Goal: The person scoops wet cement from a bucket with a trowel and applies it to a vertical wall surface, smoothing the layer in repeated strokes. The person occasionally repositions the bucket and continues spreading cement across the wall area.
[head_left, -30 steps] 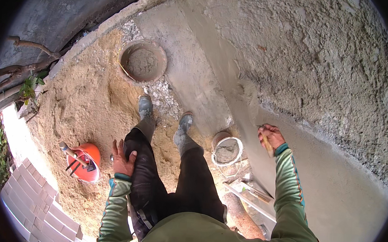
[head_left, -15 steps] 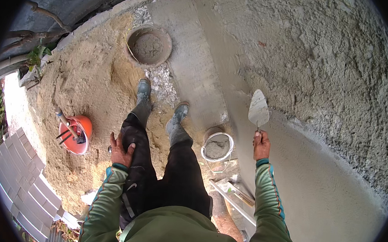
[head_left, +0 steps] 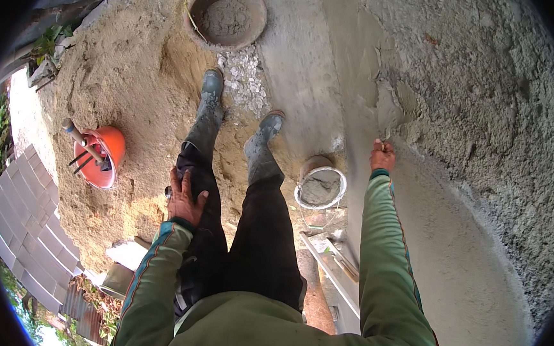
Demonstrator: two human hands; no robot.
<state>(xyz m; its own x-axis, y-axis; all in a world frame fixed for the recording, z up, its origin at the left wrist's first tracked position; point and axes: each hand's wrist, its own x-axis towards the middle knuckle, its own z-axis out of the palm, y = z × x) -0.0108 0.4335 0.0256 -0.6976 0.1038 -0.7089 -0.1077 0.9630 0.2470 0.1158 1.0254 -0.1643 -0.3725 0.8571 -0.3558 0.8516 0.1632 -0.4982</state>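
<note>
A: What are the hands doing in the head view?

B: The left hand (head_left: 186, 199) is resting on the left knee, fingers spreading apart. The right hand (head_left: 383, 157) is clamping on a mostly hidden trowel (head_left: 382, 145), where rough mortar (head_left: 494, 104) is meeting smooth mortar (head_left: 439, 236).

A: And the surroundings?

B: A white-rimmed bucket (head_left: 314, 166) is standing at the concrete strip's (head_left: 300, 72) near end; open sand (head_left: 156, 110) is stretching between the boots (head_left: 212, 94) and the orange bucket (head_left: 113, 141).

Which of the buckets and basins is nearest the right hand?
The white-rimmed bucket, left of the right hand; the round basin and the orange bucket are clearly farther off.
</note>
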